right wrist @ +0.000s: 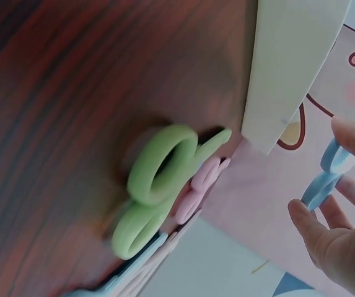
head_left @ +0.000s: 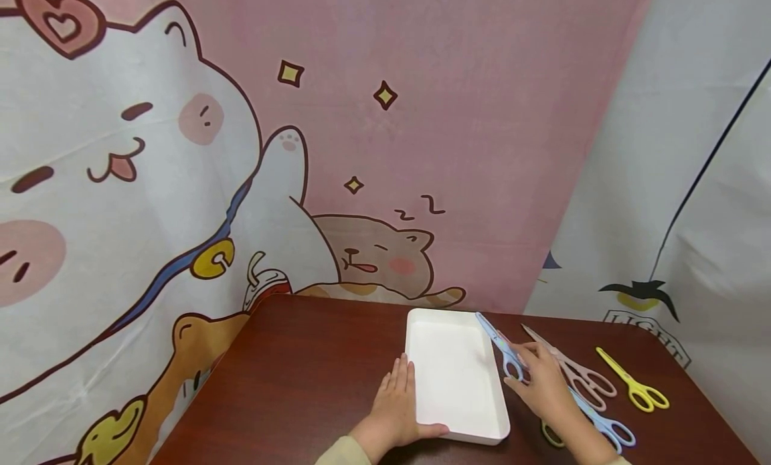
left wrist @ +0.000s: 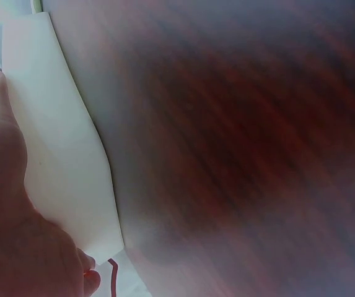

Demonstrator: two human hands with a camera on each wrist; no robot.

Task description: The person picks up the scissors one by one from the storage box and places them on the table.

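Note:
A white rectangular tray (head_left: 460,371) lies on the dark wooden table. My left hand (head_left: 394,401) rests against its left side, fingers straight along the wall and the thumb on the front rim. In my right hand (head_left: 545,381) are blue scissors (head_left: 508,358), pinched near the handles, their tips above the tray's right far edge. The right wrist view shows these blue scissors (right wrist: 327,176) by the handle loops between thumb and fingers. Below that hand lie green scissors (right wrist: 155,179) and pink scissors (right wrist: 196,189). My right forearm covers part of the green pair in the head view.
Right of the tray lie pale pink scissors (head_left: 581,375), a second blue pair (head_left: 605,425) and yellow scissors (head_left: 638,388) farther right. Behind the table (head_left: 313,358) hangs a pink and white cloth (head_left: 482,150) printed with cartoon animals.

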